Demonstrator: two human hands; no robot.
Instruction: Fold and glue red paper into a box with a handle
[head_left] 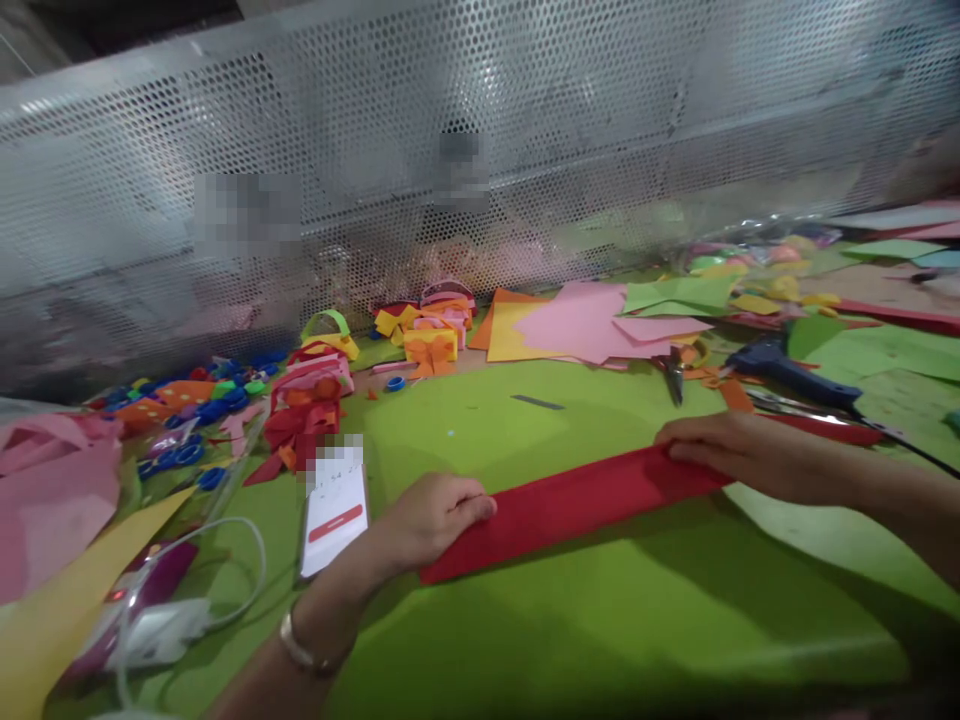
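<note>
A long strip of red paper stretches between my two hands, slanting up to the right above the green tabletop. My left hand pinches its left end, thumb on top, with a bangle on that wrist. At the upper right end my right hand grips the strip between thumb and fingers. Just left of my left wrist lies a phone with a lit screen. Beyond my right hand rest a dark blue glue gun and scissors.
A perforated metal panel runs along the back. Pink paper sheets and small folded paper bags stand before it. At left are blue rings, a white cable with a plug, and yellow paper. Green sheets lie right.
</note>
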